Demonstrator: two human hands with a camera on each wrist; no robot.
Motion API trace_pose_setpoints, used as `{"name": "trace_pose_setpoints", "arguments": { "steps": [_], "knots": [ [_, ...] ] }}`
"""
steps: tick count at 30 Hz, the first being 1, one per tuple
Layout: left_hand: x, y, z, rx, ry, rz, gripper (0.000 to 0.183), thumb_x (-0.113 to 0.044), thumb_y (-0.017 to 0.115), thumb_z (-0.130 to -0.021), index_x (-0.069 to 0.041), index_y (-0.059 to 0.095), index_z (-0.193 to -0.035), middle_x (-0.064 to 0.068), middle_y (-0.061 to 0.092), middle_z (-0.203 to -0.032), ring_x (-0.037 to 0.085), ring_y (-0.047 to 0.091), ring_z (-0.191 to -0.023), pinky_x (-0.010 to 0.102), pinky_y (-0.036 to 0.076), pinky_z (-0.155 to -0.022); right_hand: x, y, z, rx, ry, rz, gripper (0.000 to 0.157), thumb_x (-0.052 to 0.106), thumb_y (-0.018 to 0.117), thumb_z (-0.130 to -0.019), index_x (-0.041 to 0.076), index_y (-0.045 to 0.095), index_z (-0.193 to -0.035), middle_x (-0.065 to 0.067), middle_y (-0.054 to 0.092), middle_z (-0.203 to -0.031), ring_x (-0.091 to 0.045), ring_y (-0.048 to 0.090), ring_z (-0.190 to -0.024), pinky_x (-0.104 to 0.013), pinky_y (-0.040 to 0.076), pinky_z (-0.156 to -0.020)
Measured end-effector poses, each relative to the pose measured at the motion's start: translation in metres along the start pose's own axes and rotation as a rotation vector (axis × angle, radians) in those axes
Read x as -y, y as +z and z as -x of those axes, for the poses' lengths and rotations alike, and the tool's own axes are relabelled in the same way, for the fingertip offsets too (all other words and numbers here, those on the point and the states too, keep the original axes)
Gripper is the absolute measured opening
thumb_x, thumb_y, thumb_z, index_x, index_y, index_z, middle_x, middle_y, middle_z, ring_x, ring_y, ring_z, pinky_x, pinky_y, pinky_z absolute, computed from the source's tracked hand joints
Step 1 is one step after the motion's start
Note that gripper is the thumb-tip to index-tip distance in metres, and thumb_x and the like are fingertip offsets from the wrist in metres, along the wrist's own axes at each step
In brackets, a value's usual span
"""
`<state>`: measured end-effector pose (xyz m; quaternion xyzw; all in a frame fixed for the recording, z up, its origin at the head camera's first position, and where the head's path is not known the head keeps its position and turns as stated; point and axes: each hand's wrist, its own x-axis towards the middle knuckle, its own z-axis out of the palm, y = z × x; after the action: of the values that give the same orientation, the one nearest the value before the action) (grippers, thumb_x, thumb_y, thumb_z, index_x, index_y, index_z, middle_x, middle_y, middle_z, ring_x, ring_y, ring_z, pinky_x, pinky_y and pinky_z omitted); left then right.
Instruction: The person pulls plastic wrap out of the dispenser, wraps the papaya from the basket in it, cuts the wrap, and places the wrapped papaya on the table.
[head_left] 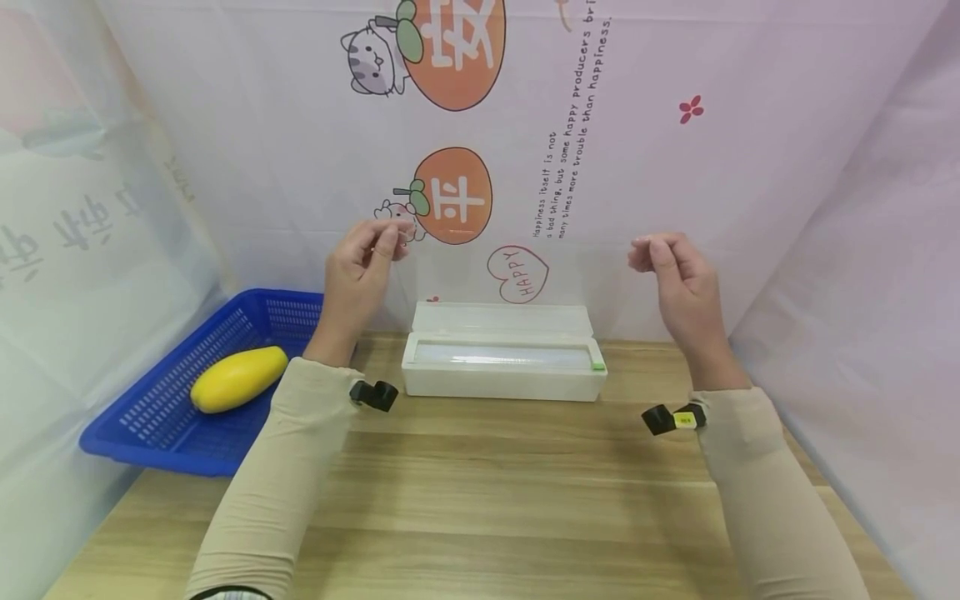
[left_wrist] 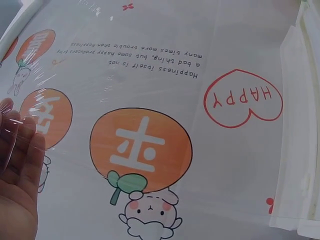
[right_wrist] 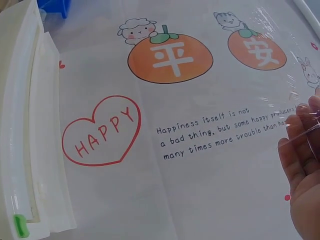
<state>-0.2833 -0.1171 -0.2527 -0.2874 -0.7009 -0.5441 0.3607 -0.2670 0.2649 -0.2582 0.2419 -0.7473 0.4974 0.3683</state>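
Observation:
A thin clear sheet of cling film (right_wrist: 272, 27) is stretched between the two raised hands; only glints and creases give it away. My left hand (head_left: 358, 271) pinches its left edge between thumb and fingers. On the other side, my right hand (head_left: 684, 279) pinches the right edge. Below and between them, on the table, stands a white cling film dispenser box (head_left: 502, 384) with its lid (head_left: 502, 320) tipped back. A green slider (head_left: 597, 366) sits at the box's right end. Most of the film's outline cannot be made out.
A blue plastic basket (head_left: 153, 444) at the left holds a yellow oblong fruit (head_left: 238, 379). The wood-grain table (head_left: 517, 500) extends in front of the box. A printed white cloth (head_left: 600, 167) hangs behind, with pale cloth on both sides.

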Motion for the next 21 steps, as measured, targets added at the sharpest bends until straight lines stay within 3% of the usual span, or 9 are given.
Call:
{"name": "trace_pose_setpoints", "arguments": {
  "steps": [7,15,21],
  "knots": [
    [0.0,-0.002,-0.004,-0.008,0.038,-0.005,0.025,-0.014,0.051,-0.106,-0.001,0.07,-0.116,0.014,0.065,-0.101,0.015,0.062,-0.087,0.025,0.054,-0.08,0.003,-0.001,-0.005,-0.003,0.004,0.012,0.027,0.012,0.045,-0.108,-0.005,0.065,-0.113,-0.001,0.066,-0.098,-0.012,0.062,-0.093,-0.021,0.049,-0.089],
    [-0.003,-0.002,-0.009,-0.007,0.077,0.001,0.024,-0.013,0.051,-0.106,-0.001,0.07,-0.116,0.014,0.064,-0.096,0.015,0.062,-0.085,0.025,0.054,-0.078,0.002,-0.003,-0.009,-0.006,-0.015,-0.015,0.029,0.013,0.046,-0.108,-0.009,0.064,-0.113,-0.007,0.066,-0.097,-0.017,0.063,-0.091,-0.023,0.051,-0.088],
    [-0.008,-0.002,-0.011,-0.012,0.063,-0.006,0.024,-0.013,0.051,-0.106,-0.001,0.071,-0.114,0.013,0.063,-0.094,0.013,0.06,-0.084,0.024,0.052,-0.077,0.006,-0.004,-0.011,-0.007,-0.021,-0.006,0.028,0.012,0.046,-0.107,-0.008,0.065,-0.113,-0.008,0.066,-0.1,-0.017,0.063,-0.091,-0.022,0.051,-0.089]
  ]
}}
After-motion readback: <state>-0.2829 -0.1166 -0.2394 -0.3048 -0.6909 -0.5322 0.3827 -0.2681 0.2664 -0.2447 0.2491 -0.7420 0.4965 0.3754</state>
